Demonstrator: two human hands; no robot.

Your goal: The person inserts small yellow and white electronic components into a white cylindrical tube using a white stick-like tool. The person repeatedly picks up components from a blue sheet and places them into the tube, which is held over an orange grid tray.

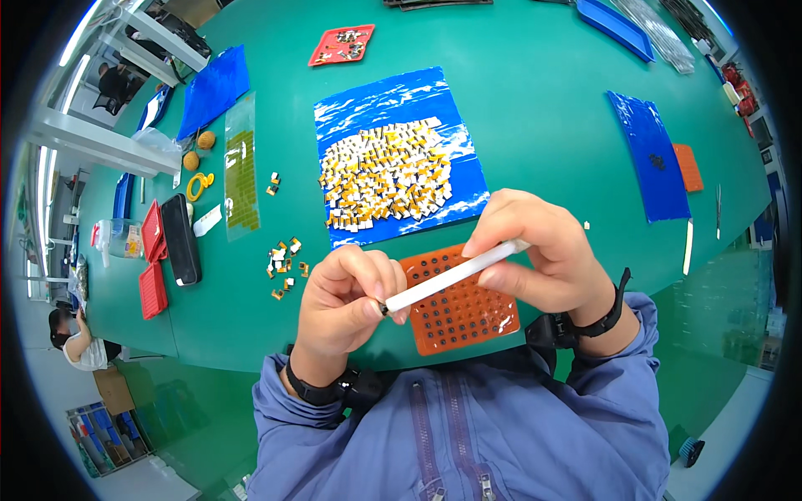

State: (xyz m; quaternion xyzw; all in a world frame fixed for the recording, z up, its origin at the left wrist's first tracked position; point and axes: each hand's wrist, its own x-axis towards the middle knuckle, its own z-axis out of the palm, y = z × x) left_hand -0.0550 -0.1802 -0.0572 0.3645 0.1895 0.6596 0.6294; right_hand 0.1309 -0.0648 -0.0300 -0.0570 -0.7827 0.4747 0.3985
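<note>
A slim white strip point(455, 276) slants between my two hands, its right end higher. My right hand point(539, 250) is closed on the upper end, pinching it between thumb and fingers. My left hand point(351, 296) pinches at the lower end, where a small dark piece point(383, 309) shows by the fingertips; how it is joined to the strip is too small to tell. Below the strip lies an orange tray point(501, 321) with rows of holes, several bearing small black round parts. Beyond my hands, a blue sheet point(380, 98) carries a heap of small white-and-gold pieces point(388, 175).
Loose white-and-gold pieces point(282, 265) lie left of the sheet. Farther left are a black case point(181, 240), red trays point(153, 290), yellow scissors point(199, 186) and a clear-edged strip sheet point(241, 175). A red tray point(341, 45) stands behind; a blue sheet point(656, 167) and tweezers point(718, 211) lie right.
</note>
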